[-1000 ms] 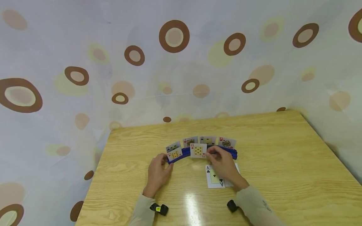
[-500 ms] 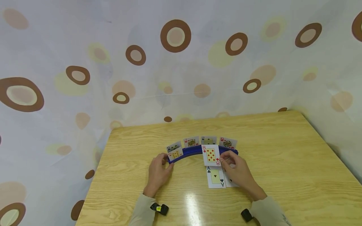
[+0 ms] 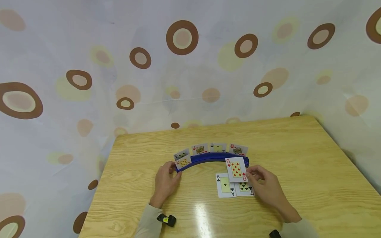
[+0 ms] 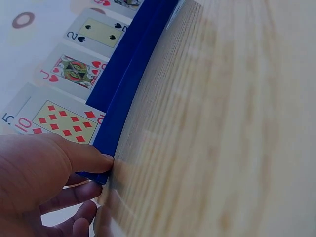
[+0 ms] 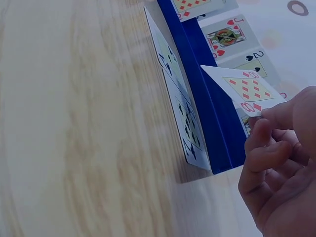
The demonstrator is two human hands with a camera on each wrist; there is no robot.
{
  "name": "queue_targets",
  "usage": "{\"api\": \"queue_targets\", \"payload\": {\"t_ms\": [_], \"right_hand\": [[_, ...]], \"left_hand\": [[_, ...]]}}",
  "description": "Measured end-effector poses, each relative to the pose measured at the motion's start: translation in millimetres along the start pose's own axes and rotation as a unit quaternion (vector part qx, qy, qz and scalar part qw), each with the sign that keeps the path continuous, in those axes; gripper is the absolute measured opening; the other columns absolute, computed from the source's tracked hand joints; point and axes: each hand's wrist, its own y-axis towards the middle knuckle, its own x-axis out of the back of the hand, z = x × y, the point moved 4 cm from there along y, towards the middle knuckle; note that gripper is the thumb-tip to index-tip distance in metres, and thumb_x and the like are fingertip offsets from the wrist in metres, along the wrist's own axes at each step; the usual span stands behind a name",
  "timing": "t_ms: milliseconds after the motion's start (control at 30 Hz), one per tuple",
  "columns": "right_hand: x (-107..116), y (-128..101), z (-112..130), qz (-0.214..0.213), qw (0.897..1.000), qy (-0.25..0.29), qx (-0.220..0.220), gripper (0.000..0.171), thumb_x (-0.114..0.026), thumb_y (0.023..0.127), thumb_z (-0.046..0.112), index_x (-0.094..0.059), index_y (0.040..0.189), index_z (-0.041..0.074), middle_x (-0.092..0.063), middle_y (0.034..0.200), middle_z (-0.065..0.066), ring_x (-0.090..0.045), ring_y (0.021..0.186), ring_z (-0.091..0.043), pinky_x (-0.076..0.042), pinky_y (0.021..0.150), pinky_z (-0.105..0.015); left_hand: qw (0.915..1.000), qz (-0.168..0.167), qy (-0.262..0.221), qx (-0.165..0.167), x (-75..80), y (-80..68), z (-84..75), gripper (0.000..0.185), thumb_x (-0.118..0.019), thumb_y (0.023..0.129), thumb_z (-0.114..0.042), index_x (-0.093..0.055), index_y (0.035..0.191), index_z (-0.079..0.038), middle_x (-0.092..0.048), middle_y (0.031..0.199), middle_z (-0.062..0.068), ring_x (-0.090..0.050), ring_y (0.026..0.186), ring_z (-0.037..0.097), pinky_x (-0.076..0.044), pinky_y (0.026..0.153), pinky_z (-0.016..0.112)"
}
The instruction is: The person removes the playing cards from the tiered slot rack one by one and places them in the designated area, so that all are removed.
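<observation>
My left hand (image 3: pixel 166 181) grips the left end of a curved blue playing-card holder (image 3: pixel 214 156), its thumb over the front in the left wrist view. My right hand (image 3: pixel 266 185) pinches the eight of diamonds (image 3: pixel 236 170) by one edge, in front of the holder's right part. Below that card are the ace of clubs (image 3: pixel 225 185) and the seven of clubs (image 3: pixel 244 188), the seven partly covered. Standing in the holder are the ten of diamonds (image 4: pixel 66 122), a five behind it, the jack of hearts (image 4: pixel 75 72), the two of spades (image 4: pixel 98 32) and a red face card (image 3: pixel 238 149).
The wooden table (image 3: pixel 134 155) reaches back to a wall covering (image 3: pixel 190 76) with a spotted pattern. Black straps sit at both wrists, the left one (image 3: pixel 166 219) with a yellow mark.
The right hand has drawn the eight of diamonds rightward and toward the body, away from the holder's middle, which uncovers the two of spades and the holder there. My left hand has stayed put.
</observation>
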Motion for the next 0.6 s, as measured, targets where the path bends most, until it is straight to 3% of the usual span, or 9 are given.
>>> {"api": "queue_targets", "payload": {"t_ms": [600], "right_hand": [[21.1,-11.0,-16.9,0.02,0.998,-0.026,-0.059,0.017,-0.073,0.105,0.014,-0.075,0.117,0.001,-0.077,0.105,-0.009,-0.063,0.084,0.0,-0.054,0.074,-0.019]], "left_hand": [[1.0,-0.004,0.001,-0.004,0.0,-0.1,-0.6,0.028,-0.084,0.093,-0.013,-0.073,0.117,-0.003,-0.077,0.106,0.011,-0.069,0.096,0.026,-0.054,0.086,0.043]]}}
